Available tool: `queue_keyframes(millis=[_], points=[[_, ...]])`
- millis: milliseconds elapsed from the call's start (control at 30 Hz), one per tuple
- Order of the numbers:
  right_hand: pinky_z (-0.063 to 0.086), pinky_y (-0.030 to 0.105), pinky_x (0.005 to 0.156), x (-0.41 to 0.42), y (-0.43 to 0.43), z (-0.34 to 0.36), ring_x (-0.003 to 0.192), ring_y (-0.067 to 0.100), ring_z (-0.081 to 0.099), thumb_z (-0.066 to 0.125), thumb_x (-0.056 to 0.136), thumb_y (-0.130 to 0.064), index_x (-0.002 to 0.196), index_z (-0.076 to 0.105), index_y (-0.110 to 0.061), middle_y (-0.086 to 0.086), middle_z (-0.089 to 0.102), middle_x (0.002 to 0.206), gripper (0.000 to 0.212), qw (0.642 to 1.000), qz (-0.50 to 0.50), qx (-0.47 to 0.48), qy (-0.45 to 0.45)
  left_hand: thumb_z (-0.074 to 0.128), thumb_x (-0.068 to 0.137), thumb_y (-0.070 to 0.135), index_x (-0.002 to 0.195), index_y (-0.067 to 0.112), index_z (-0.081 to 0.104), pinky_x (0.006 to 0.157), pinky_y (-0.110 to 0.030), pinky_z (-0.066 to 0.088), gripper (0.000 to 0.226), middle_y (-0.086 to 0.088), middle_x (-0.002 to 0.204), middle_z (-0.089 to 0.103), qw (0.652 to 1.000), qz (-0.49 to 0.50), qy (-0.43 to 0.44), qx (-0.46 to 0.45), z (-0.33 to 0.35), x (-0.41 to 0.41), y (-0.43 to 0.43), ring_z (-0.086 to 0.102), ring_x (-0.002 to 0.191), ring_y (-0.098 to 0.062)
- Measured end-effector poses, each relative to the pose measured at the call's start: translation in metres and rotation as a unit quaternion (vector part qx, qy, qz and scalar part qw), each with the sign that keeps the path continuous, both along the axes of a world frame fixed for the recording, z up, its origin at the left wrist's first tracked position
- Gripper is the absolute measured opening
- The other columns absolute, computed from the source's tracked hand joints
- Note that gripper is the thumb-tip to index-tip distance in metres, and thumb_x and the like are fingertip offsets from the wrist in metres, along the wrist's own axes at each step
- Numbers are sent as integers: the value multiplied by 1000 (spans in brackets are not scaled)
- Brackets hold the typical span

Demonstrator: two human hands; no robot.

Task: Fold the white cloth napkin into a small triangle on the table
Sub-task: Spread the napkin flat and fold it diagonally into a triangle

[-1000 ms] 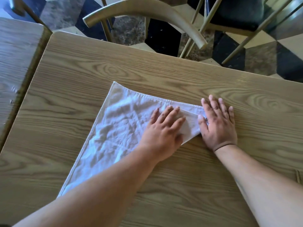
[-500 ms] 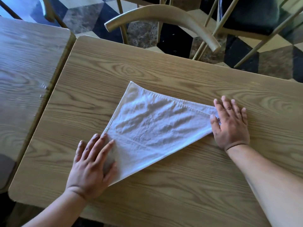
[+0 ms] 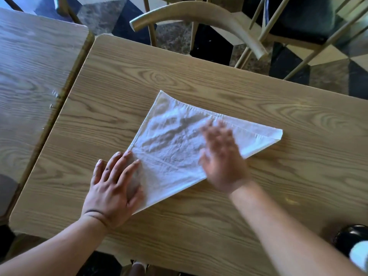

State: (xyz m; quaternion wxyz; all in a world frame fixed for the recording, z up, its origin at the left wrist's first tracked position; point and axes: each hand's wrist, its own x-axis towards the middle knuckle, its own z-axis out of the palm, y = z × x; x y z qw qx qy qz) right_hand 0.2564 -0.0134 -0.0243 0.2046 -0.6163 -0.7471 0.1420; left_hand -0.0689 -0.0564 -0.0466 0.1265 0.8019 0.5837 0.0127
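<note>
On the light wood-grain table [image 3: 229, 226] the white cloth napkin [image 3: 175, 140] is laid flat near the middle, already folded into a large triangle: one point toward the far edge, one at the right, one at the near left. Wrinkles are seen across the upper layer, and a faint crease runs across its near part.

The left hand [image 3: 115, 188] is spread palm-down, fingers extended, on the near-left corner of the napkin, partly on cloth and partly on table; nothing is gripped. It is judged to be placed there as an anchor, so the layers are kept from sliding.

The right hand [image 3: 221, 158] is laid open and flat over the right-centre of the cloth, fingers apart, nothing pinched. It is motion-blurred, so exact contact cannot be told; a smoothing sweep is the likely purpose, to press out wrinkles and set the fold.

A smaller triangle is not yet made; at least one more fold is judged to be needed.

A second grey-brown wood-grain table [image 3: 33, 76] stands just beside the left edge. A pale curved wooden chair back [image 3: 199, 14] is seen beyond the far edge.
</note>
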Motion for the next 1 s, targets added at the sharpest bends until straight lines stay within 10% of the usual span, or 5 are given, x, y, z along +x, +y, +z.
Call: queue_keyframes(millis=[200,433,867,1000], points=[[4,55,130,-59,-31,-24,163,27,6,50,102,-50,163,31,-30,2,18,175,67,970,204,-79,-102,51,87,61,158,28,42,126,-62,18,80,0,173,28,1000,-2,6,5,-6,-3,0,21,161,-25],[14,62,127,127,7,-23,157,38,28,31,102,-51,162,35,-24,8,30,170,66,978,-81,-102,-165,53,87,57,157,27,44,127,-60,17,77,0,173,28,1000,-6,10,12,-6,-3,-1,21,161,-24],[11,61,128,143,11,-25,159,31,24,34,102,-43,161,36,-26,2,29,171,62,978,-90,-92,-165,56,77,51,117,13,65,121,-70,20,56,-15,145,56,995,86,24,40,11,55,9,45,143,-41],[9,60,129,146,10,-25,160,30,21,33,101,-44,162,36,-26,1,27,172,63,978,-86,-96,-165,67,79,35,113,13,72,118,-62,35,40,-14,140,64,994,-2,-107,37,27,163,45,53,140,-40]])
